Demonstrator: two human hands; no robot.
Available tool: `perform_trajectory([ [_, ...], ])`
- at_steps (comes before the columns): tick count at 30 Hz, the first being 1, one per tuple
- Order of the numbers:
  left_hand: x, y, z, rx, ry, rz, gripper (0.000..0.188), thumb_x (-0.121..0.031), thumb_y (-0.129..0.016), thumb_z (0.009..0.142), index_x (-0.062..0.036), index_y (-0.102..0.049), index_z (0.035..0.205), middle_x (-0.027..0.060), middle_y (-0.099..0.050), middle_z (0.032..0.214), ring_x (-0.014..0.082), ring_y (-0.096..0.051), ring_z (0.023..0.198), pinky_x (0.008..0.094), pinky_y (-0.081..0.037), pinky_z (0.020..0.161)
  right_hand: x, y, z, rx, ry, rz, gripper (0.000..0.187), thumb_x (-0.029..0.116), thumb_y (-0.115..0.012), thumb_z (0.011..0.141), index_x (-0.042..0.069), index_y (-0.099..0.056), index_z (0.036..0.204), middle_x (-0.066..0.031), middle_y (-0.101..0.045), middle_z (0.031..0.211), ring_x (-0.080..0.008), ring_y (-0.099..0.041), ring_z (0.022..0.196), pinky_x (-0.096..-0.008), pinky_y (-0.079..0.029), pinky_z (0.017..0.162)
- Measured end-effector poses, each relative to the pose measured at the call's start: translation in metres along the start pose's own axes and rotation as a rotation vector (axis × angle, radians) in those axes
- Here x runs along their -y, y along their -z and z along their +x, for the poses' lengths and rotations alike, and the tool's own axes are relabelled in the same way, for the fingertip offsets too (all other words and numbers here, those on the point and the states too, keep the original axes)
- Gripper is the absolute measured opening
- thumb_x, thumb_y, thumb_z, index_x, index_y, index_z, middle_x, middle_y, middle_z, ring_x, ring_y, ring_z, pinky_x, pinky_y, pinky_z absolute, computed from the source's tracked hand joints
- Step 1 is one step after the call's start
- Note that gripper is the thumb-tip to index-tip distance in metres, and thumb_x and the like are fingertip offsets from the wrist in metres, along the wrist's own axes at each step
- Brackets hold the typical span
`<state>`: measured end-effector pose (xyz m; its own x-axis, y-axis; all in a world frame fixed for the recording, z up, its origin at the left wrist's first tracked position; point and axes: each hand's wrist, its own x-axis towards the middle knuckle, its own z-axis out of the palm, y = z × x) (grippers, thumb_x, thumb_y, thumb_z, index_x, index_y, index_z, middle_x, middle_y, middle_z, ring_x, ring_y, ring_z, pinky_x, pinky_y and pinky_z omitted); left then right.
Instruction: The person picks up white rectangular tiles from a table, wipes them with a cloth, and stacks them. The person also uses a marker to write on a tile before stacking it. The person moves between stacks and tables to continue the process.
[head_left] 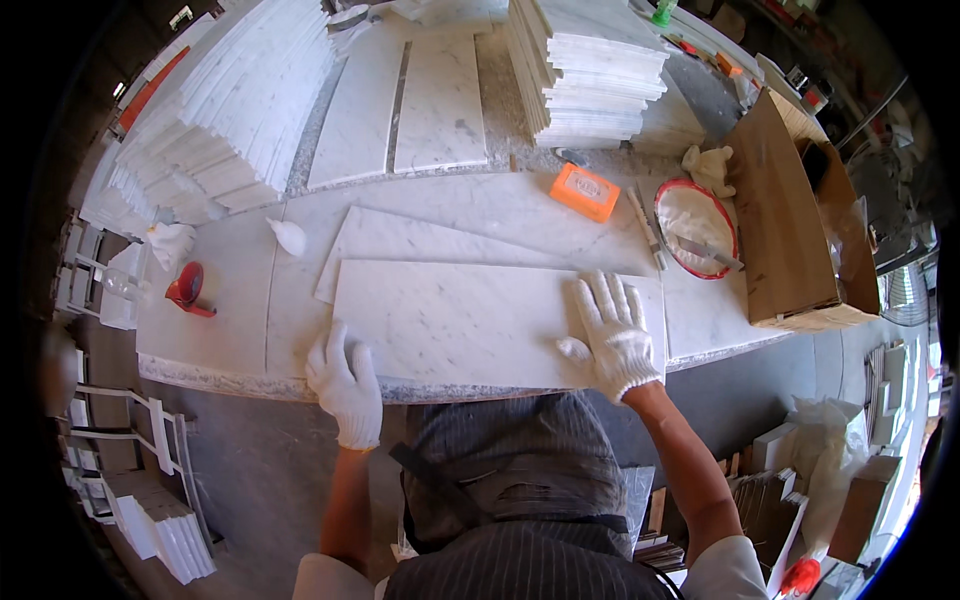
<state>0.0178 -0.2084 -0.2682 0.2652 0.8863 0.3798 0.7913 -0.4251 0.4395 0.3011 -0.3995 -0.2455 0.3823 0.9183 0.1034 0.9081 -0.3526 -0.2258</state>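
left hand [346, 390]: half-curled at near-left corner of front slab [450, 318]; can't tell if gripping
right hand [610, 335]: open, fingers spread, flat on front slab's right end, grasping nothing
front slab: near bench [215, 335] edge, overlapping skewed second slab [395, 243]
orange block [584, 192]: beyond, right
far side: left stack [225, 105], right stack [600, 95]

Daylight-bright middle — black, bowed rim

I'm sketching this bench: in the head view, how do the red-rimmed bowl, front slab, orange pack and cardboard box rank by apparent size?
1. Front slab
2. Cardboard box
3. Red-rimmed bowl
4. Orange pack
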Motion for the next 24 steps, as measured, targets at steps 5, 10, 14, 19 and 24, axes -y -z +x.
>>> perform_trajectory([
  [5, 0.001, 0.000, 0.004, 0.023, 0.034, -0.041, 0.037, -0.022, -0.064, 0.087, -0.0102, -0.062, 0.122, 0.0162, -0.056, 0.122, 0.0360, -0.050, 0.111, 0.0449, -0.041, 0.095, 0.050, -0.010, -0.002, 0.172, 0.435, 0.178, 0.075, 0.057, -0.047, 0.091, 0.011, -0.034, 0.149, -0.0162, -0.032, 0.154, -0.0357, -0.025, 0.144, -0.0497, -0.016, 0.119],
  [10, 0.007, 0.004, 0.012, -0.007, -0.037, 0.049, 0.032, -0.019, -0.066, 0.085, -0.0084, -0.065, 0.115, 0.0147, -0.058, 0.120, 0.0346, -0.051, 0.110, 0.0444, -0.041, 0.094, 0.011, 0.006, 0.016, 0.037, 0.298, 0.074, 0.063, 0.045, -0.052, 0.093, 0.012, -0.040, 0.145, -0.0136, -0.038, 0.150, -0.0340, -0.032, 0.140, -0.0485, -0.024, 0.116],
  [14, -0.014, -0.006, 0.022, -0.137, -0.218, 0.094, 0.027, -0.017, -0.067, 0.084, -0.0083, -0.066, 0.110, 0.0121, -0.059, 0.117, 0.0336, -0.052, 0.108, 0.0447, -0.041, 0.094, -0.028, -0.022, 0.051, -0.207, 0.111, 0.053, 0.047, 0.030, -0.059, 0.091, 0.010, -0.053, 0.132, -0.0138, -0.054, 0.133, -0.0348, -0.048, 0.126, -0.0465, -0.037, 0.107],
  [19, -0.024, -0.020, 0.024, -0.152, -0.342, 0.070, 0.023, -0.014, -0.066, 0.085, -0.0083, -0.067, 0.107, 0.0092, -0.061, 0.116, 0.0314, -0.054, 0.105, 0.0425, -0.042, 0.093, -0.053, -0.013, 0.079, -0.339, 0.229, -0.032, 0.032, 0.016, -0.064, 0.085, 0.009, -0.062, 0.116, -0.0096, -0.063, 0.114, -0.0305, -0.058, 0.109, -0.0451, -0.046, 0.096],
  [24, -0.023, -0.021, 0.023, -0.149, -0.306, 0.042, 0.022, -0.013, -0.066, 0.085, -0.0077, -0.067, 0.107, 0.0092, -0.063, 0.113, 0.0307, -0.056, 0.103, 0.0422, -0.042, 0.092, -0.034, -0.026, 0.052, -0.345, 0.310, -0.099, 0.039, 0.013, -0.064, 0.077, 0.009, -0.062, 0.116, -0.0079, -0.062, 0.113, -0.0282, -0.058, 0.108, -0.0455, -0.046, 0.095],
])
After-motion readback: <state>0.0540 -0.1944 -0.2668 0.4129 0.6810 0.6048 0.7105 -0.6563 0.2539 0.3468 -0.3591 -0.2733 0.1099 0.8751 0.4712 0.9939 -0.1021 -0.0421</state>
